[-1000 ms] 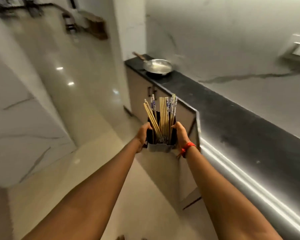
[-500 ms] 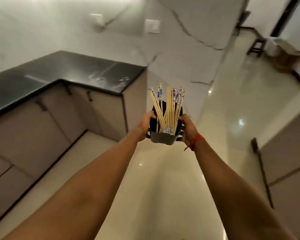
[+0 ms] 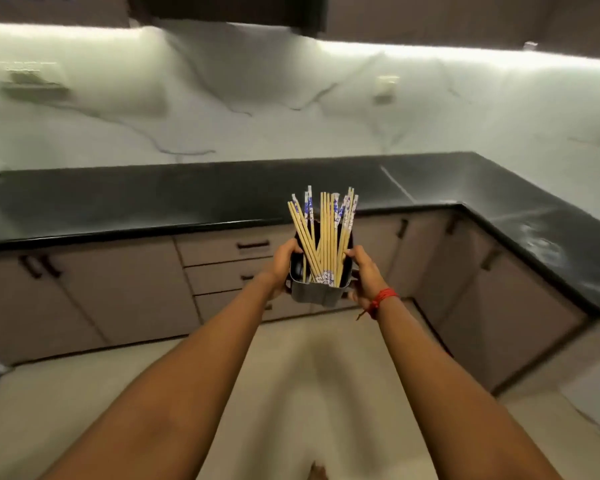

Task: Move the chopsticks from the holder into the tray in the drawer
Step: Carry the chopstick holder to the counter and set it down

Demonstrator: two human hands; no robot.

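Note:
A dark grey holder (image 3: 317,294) is held out in front of me at arm's length, above the floor. Several wooden chopsticks (image 3: 323,233), some with blue-and-white ends, stand in it and fan out at the top. My left hand (image 3: 280,266) grips the holder's left side and my right hand (image 3: 362,273), with a red thread at the wrist, grips its right side. Behind the holder is a stack of closed drawers (image 3: 229,249) with dark handles. No tray is visible.
A black L-shaped countertop (image 3: 187,195) runs across the back and down the right side, over beige cabinets (image 3: 84,292). A white marble backsplash (image 3: 291,116) with under-cabinet lighting rises behind. Pale tiled floor (image 3: 291,375) lies between me and the cabinets.
I have turned through the kitchen with the holder held in both hands; the view swung from the corridor and pan to face the counter with drawers. The grip is unchanged.

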